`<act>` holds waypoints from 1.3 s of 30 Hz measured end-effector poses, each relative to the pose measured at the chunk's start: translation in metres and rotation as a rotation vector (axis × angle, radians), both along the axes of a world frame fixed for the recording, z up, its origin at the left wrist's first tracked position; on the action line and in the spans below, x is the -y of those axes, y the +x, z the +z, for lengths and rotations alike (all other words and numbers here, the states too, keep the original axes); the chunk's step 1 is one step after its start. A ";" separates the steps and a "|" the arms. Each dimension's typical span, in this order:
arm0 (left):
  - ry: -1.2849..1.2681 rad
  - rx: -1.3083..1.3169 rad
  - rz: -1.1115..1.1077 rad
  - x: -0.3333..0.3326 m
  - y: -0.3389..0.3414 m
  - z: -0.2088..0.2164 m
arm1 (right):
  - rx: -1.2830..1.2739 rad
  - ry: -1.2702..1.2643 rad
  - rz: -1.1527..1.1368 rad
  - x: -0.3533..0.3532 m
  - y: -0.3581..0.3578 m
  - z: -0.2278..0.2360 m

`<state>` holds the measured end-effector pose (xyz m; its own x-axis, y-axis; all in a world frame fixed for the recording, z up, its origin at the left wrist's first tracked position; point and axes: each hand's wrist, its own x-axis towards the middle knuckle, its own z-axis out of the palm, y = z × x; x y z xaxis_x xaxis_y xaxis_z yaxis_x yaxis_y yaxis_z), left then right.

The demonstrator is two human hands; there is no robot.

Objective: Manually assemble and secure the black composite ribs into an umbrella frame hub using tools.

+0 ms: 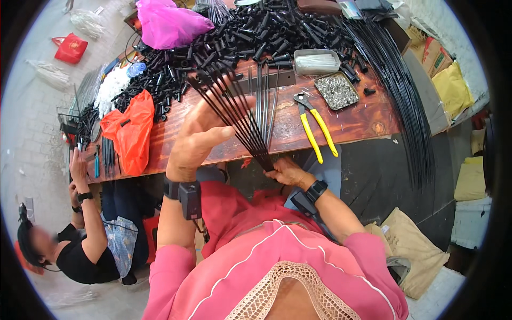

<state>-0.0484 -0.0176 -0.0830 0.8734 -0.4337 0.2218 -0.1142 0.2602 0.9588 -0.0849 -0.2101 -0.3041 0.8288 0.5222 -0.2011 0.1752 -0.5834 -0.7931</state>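
A fanned bundle of thin black rods (241, 121) slants over the table's near edge. My right hand (288, 173) is closed around the bundle's lower end, where the rods come together. My left hand (200, 130) is at the spread upper part, thumb stretched out and fingers apart, partly hidden behind the rods. Beyond the bundle, several loose metal rods (260, 96) lie on the wooden table (213, 152). Yellow-handled pliers (314, 125) rest to their right, below a metal tray of small shiny parts (337, 90).
Black tubular parts (266, 32) are heaped along the back. A clear box (317, 62) holds pale sticks. Long black rods (397, 85) overhang the right edge. Orange (130, 133) and pink (170, 24) plastic bags sit leftward. At the left, another person (88, 242) works with raised hands.
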 end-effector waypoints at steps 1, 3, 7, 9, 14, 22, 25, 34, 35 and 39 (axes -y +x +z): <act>0.029 0.005 -0.075 0.007 0.002 0.008 | -0.151 0.127 -0.059 -0.002 -0.002 -0.038; 0.071 0.029 -0.133 0.005 0.008 0.016 | -0.115 0.195 -0.046 -0.010 -0.009 -0.050; 0.044 0.021 -0.137 0.018 0.015 0.027 | -0.068 0.218 -0.037 -0.007 -0.013 -0.056; -0.007 0.029 -0.110 0.023 0.016 0.032 | -0.061 0.240 -0.023 -0.007 -0.015 -0.057; 0.048 0.057 -0.129 0.022 0.020 0.033 | -0.105 0.257 -0.015 -0.008 -0.013 -0.053; -0.101 -0.012 -0.064 0.022 0.019 0.030 | 0.132 -0.246 0.095 0.015 -0.041 0.066; -0.112 -0.029 -0.059 0.020 0.017 0.030 | 0.197 -0.416 0.153 0.026 -0.041 0.168; -0.087 0.062 -0.117 0.026 0.006 0.028 | 0.505 -0.573 -0.029 0.021 0.107 0.190; -0.086 0.071 -0.109 0.027 0.004 0.028 | 0.488 -0.547 0.046 0.017 0.111 0.190; -0.075 0.051 -0.074 0.023 0.000 0.026 | 0.428 -0.668 -0.074 0.015 0.119 0.205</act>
